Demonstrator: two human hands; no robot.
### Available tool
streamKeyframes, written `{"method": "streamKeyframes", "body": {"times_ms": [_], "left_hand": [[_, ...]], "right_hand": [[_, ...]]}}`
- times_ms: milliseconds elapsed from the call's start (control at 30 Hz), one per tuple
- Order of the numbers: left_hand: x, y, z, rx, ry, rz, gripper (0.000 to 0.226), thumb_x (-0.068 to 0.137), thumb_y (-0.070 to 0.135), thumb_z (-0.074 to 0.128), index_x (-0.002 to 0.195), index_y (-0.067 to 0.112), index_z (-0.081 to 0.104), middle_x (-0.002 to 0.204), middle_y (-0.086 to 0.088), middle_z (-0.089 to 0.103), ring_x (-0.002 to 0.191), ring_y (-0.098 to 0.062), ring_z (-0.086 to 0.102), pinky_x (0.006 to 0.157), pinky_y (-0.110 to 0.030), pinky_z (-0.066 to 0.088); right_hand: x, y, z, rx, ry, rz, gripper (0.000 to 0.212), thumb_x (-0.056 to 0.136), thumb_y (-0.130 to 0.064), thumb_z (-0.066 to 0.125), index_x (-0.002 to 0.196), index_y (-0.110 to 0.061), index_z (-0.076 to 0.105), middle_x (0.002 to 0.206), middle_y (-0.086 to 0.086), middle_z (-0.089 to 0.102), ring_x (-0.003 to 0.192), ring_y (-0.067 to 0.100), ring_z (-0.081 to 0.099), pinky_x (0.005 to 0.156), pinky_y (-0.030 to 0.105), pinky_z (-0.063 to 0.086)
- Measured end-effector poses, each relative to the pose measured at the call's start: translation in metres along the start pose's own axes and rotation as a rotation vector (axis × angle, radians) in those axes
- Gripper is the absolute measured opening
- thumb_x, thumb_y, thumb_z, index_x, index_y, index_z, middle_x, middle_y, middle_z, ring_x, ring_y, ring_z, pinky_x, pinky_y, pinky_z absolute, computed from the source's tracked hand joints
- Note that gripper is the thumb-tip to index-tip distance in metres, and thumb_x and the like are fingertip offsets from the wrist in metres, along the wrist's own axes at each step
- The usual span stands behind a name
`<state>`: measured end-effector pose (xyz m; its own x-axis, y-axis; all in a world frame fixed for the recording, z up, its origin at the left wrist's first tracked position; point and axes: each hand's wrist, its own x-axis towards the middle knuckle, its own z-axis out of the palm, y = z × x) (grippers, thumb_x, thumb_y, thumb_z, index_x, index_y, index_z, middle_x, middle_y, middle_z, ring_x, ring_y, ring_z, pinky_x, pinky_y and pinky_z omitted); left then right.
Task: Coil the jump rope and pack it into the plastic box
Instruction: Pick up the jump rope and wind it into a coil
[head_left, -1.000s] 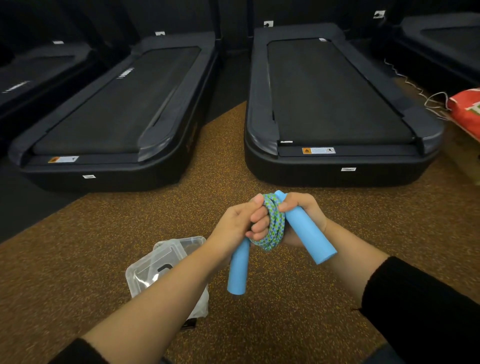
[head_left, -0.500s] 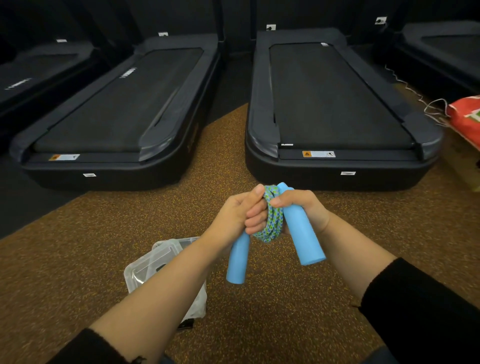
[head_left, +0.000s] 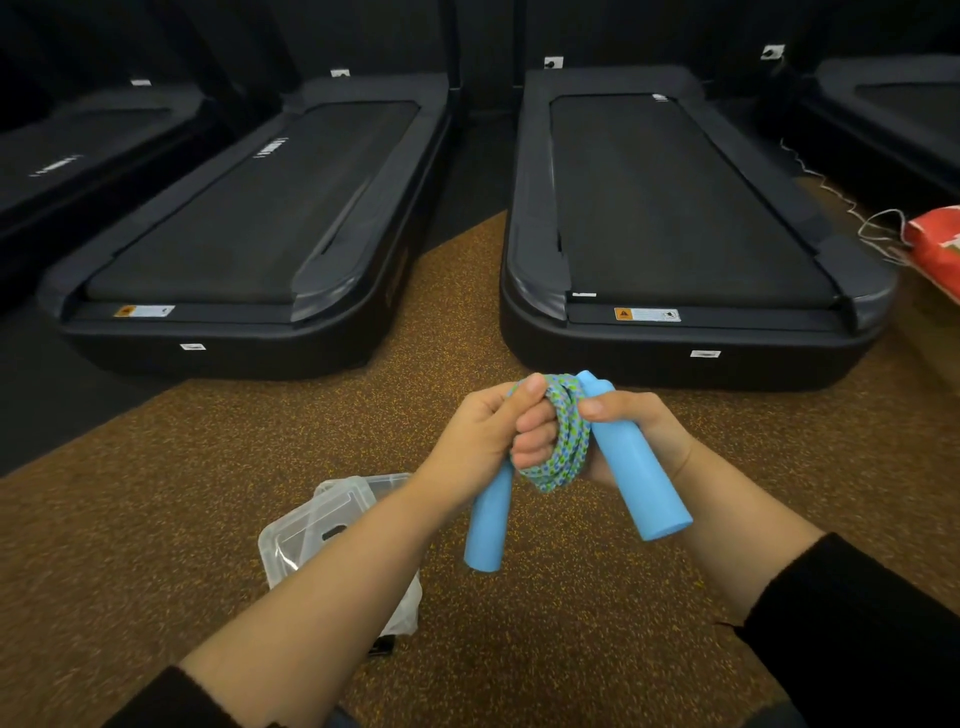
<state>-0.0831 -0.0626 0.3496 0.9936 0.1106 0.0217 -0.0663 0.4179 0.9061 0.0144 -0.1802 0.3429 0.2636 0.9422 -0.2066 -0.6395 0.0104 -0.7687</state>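
The left hand (head_left: 480, 431) is closed around the coiled green-and-blue braided jump rope (head_left: 569, 436) and one light-blue foam handle (head_left: 488, 525), held above the speckled brown floor (head_left: 156, 493). The right hand (head_left: 639, 431) grips the other light-blue foam handle (head_left: 641, 478), touching the coil. The clear plastic box (head_left: 311, 530) sits on the floor beneath the left forearm.

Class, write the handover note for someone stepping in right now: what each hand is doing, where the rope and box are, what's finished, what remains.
Left hand: closed around the rope coil, with one blue handle hanging below it.
Right hand: gripping the other blue handle, thumb on top.
Plastic box: on the floor below the left forearm, partly hidden; whether its lid is off cannot be told.
Done: rope coiled into a tight bundle held between both hands.
Left: lower the bundle and both handles into the box and close it.
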Motion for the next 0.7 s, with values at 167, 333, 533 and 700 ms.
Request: {"method": "streamKeyframes", "body": {"times_ms": [167,333,533,700], "left_hand": [[0.0,0.001,-0.005,-0.006,0.039,-0.001,0.045,0.098,0.018,0.03,0.053,0.016,0.039,0.04,0.013,0.035,0.033,0.002,0.03,0.038,-0.009,0.025],[-0.002,0.002,-0.01,-0.061,0.071,-0.047,0.041,0.085,0.032,0.043,0.046,0.022,0.041,0.039,0.014,0.033,0.031,0.003,0.029,0.036,-0.007,0.027],[-0.006,0.005,-0.008,-0.002,0.033,-0.088,0.043,0.086,0.033,0.047,0.046,0.018,0.042,0.038,0.01,0.036,0.032,-0.001,0.032,0.035,-0.009,0.031],[-0.007,0.022,-0.015,0.096,0.285,-0.021,0.035,0.077,0.043,0.06,0.07,0.01,0.072,0.067,-0.005,0.069,0.059,-0.014,0.064,0.059,-0.023,0.053]], "right_hand": [[0.0,0.001,0.01,-0.011,0.091,-0.018,0.077,0.028,-0.032,0.092,0.096,-0.006,0.067,0.087,0.012,0.067,0.079,0.024,0.065,0.084,0.04,0.049],[0.009,0.007,0.024,0.052,0.068,-0.073,0.075,0.044,-0.037,0.088,0.104,-0.003,0.058,0.087,0.011,0.061,0.078,0.022,0.062,0.076,0.034,0.053],[0.001,0.004,0.016,-0.01,0.055,0.001,0.074,0.034,-0.033,0.091,0.096,-0.004,0.062,0.087,0.012,0.066,0.079,0.024,0.065,0.081,0.038,0.052],[-0.008,-0.004,-0.004,-0.228,0.063,-0.029,0.07,0.037,-0.038,0.092,0.096,-0.007,0.07,0.086,0.007,0.074,0.081,0.016,0.071,0.07,0.033,0.059]]}}
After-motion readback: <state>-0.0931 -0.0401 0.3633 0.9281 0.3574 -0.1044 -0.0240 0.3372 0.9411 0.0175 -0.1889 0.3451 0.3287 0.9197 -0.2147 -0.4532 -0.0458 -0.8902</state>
